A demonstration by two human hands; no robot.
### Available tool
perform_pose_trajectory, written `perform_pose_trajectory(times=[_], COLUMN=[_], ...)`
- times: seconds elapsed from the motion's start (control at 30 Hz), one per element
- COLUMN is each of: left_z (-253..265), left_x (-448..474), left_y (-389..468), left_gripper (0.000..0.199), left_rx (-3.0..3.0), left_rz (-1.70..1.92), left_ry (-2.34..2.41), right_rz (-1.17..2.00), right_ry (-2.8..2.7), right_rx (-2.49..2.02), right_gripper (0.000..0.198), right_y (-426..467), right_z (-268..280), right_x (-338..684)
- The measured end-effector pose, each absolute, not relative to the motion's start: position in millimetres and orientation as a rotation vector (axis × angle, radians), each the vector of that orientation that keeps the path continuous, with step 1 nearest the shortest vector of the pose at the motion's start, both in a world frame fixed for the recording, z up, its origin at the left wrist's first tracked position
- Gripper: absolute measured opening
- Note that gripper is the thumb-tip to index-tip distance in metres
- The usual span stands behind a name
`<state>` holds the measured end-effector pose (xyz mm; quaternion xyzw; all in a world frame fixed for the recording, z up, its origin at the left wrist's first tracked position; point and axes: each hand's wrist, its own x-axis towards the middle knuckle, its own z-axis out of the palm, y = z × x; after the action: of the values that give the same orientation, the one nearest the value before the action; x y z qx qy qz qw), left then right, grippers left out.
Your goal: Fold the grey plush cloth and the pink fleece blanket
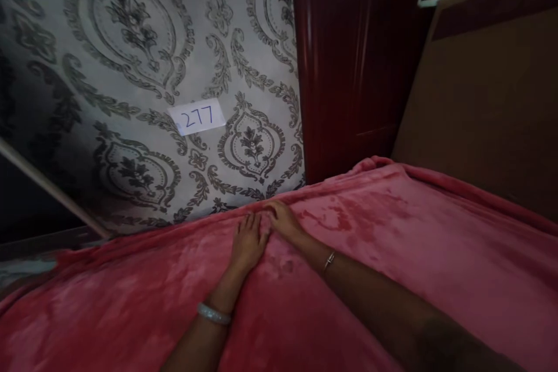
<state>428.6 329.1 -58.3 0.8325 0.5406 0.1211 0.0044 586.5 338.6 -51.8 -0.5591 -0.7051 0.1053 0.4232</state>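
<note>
A plush pink-red blanket (174, 302) spreads across the surface in front of me, its far edge meeting the wall. Near that edge, my left hand (247, 244) lies palm down on it with fingers stretched forward. Just right of it, my right hand (284, 221) bends its fingers toward the left and closes on the blanket by the edge; its fingertips are small and partly hidden. The two hands are very close together. A wide pale bracelet circles my left wrist and a thin metal one my right.
Behind the blanket stands a wall with patterned wallpaper (209, 64), bearing a paper label (198, 117) marked 277. A dark red glossy panel (344, 70) adjoins it. Large brown cardboard (488, 104) rises at right. A pale pole (52, 189) slants down at left.
</note>
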Motion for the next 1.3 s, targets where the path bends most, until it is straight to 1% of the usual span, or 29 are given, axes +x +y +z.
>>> perform_pose_trajectory(times=[0.17, 0.3, 0.4, 0.53, 0.8, 0.87, 1.0, 1.1, 1.2, 1.23, 1.3], left_z=[-52, -55, -58, -59, -62, -61, -59, -61, -63, -63, -62], left_x=[435, 436, 438, 439, 438, 438, 439, 438, 437, 436, 435], left_y=[318, 317, 319, 320, 321, 320, 320, 322, 326, 328, 329], left_gripper=[0.056, 0.051, 0.048, 0.046, 0.045, 0.045, 0.048, 0.058, 0.067, 0.068, 0.066], left_rx=[2.671, 2.783, 2.861, 2.878, 2.881, 2.871, 2.829, 2.706, 2.559, 2.54, 2.545], left_rz=[0.251, 0.27, 0.349, 0.41, 0.49, 0.494, 0.441, 0.415, 0.4, 0.385, 0.364], left_ry=[1.68, 1.576, 1.505, 1.502, 1.478, 1.478, 1.547, 1.754, 1.929, 1.95, 1.946], right_rz=[0.141, 0.143, 0.149, 0.155, 0.126, 0.083, -0.027, -0.042, -0.022, -0.024, -0.037], right_ry=[-1.641, -1.706, -1.829, -1.967, -2.009, -1.941, -1.777, -1.789, -1.838, -1.846, -1.865], right_rx=[-1.659, -1.802, -1.85, -1.85, -1.765, -1.742, -1.71, -1.672, -1.676, -1.682, -1.693], right_gripper=[0.04, 0.034, 0.03, 0.036, 0.017, 0.019, 0.031, 0.035, 0.047, 0.047, 0.041], right_y=[363, 371, 367, 362, 361, 364, 376, 382, 381, 379, 375], right_z=[-27, -36, -51, -54, -44, -42, -45, -56, -64, -65, -62], right_x=[659, 699, 708, 712, 715, 712, 703, 698, 697, 698, 699])
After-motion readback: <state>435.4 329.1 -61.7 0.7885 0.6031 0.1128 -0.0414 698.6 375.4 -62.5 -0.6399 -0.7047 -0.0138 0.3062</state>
